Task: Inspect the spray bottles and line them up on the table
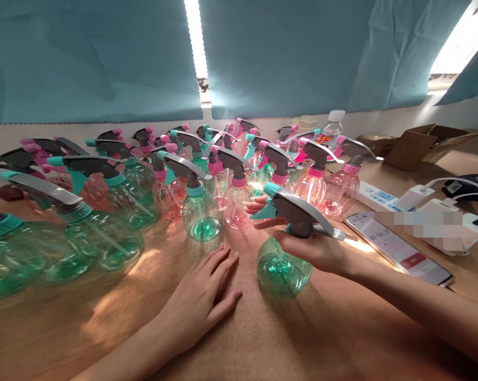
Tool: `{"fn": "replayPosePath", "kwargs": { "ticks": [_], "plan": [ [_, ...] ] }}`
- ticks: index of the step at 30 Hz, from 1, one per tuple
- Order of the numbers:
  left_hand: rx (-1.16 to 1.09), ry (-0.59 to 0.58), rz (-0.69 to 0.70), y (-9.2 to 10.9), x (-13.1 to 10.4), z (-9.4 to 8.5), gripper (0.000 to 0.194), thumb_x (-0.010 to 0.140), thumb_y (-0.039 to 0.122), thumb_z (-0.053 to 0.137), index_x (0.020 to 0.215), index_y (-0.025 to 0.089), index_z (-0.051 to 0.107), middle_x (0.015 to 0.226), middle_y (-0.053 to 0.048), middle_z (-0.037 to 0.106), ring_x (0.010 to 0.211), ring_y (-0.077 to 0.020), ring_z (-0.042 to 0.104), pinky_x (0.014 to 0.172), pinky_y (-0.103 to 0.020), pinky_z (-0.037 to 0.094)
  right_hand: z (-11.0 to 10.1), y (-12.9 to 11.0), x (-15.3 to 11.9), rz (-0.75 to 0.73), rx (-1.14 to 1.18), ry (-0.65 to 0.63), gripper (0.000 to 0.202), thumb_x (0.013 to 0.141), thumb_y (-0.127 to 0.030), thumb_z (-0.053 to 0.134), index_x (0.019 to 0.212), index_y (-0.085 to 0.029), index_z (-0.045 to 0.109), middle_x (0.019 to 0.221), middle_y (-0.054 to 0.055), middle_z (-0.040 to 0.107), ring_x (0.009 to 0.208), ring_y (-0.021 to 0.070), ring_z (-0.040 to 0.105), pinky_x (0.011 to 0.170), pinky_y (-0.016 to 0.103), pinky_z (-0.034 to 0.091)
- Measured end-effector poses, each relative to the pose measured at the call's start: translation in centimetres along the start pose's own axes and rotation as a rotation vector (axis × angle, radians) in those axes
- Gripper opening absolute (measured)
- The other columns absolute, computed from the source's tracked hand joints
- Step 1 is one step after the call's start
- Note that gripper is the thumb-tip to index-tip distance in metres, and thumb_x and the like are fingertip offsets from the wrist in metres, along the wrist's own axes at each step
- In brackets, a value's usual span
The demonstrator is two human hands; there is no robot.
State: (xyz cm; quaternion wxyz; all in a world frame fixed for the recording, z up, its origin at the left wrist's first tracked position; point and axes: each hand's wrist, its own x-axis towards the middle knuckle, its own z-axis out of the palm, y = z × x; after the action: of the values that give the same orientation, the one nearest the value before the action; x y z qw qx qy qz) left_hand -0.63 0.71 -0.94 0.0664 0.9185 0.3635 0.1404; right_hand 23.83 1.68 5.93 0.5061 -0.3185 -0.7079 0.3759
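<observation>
My right hand (308,246) is closed round the neck of a green spray bottle (282,270) with a grey and turquoise trigger head. The bottle is slightly tilted, its base low over the table or on it; I cannot tell which. Some fingers pass behind the head and show beside the turquoise trigger. My left hand (203,291) lies flat on the brown table (239,338), fingers stretched out, holding nothing. Just beyond it stands another green spray bottle (202,214), with a pink spray bottle (238,203) on its right.
Several green and pink spray bottles crowd the left and back, including a large green one (114,241). At right lie a phone (401,251), a white power strip (382,197) with plugged-in chargers, and an open cardboard box (415,148). A clear capped bottle (334,127) stands at the back.
</observation>
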Motion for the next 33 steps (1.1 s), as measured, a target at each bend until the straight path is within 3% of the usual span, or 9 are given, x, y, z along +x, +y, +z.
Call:
{"fn": "replayPosePath", "kwargs": {
  "ticks": [6, 15, 23, 33],
  "plan": [
    [-0.002, -0.011, -0.004, 0.0, 0.0, -0.1, 0.049, 0.100, 0.042, 0.045, 0.144, 0.022, 0.038, 0.148, -0.010, 0.043, 0.136, -0.0296, 0.038, 0.110, -0.048, 0.036, -0.3, -0.1, 0.1, 0.005, -0.034, -0.058, 0.050, 0.076, -0.008, 0.053, 0.123, -0.026, 0.055, 0.127, 0.005, 0.064, 0.099, 0.0211, 0.071, 0.086, 0.041, 0.061],
    [-0.013, 0.003, 0.001, 0.0, 0.0, 0.0, 0.048, 0.099, 0.042, 0.045, 0.143, 0.023, 0.039, 0.147, -0.010, 0.044, 0.135, -0.0297, 0.040, 0.109, -0.048, 0.036, -0.3, -0.3, 0.3, -0.007, -0.033, -0.075, 0.052, 0.073, -0.006, 0.051, 0.121, -0.024, 0.058, 0.127, 0.005, 0.065, 0.104, 0.0209, 0.069, 0.087, 0.038, 0.059],
    [-0.004, -0.006, -0.005, 0.0, -0.1, -0.1, 0.048, 0.099, 0.042, 0.046, 0.142, 0.021, 0.040, 0.147, -0.011, 0.044, 0.135, -0.0291, 0.039, 0.110, -0.048, 0.036, -0.1, -0.8, 0.4, 0.033, -0.040, -0.031, 0.049, 0.071, -0.009, 0.053, 0.116, -0.024, 0.062, 0.118, 0.007, 0.070, 0.093, 0.0229, 0.073, 0.076, 0.036, 0.061],
    [-0.016, 0.007, -0.001, 0.0, 0.0, -0.1, 0.048, 0.099, 0.043, 0.046, 0.142, 0.023, 0.041, 0.147, -0.010, 0.045, 0.134, -0.0303, 0.041, 0.109, -0.048, 0.037, 0.0, -1.3, 0.6, 0.063, -0.038, -0.038, 0.035, 0.070, -0.010, 0.052, 0.101, -0.024, 0.063, 0.102, 0.003, 0.070, 0.074, 0.0144, 0.068, 0.064, 0.028, 0.057]
  ]
}}
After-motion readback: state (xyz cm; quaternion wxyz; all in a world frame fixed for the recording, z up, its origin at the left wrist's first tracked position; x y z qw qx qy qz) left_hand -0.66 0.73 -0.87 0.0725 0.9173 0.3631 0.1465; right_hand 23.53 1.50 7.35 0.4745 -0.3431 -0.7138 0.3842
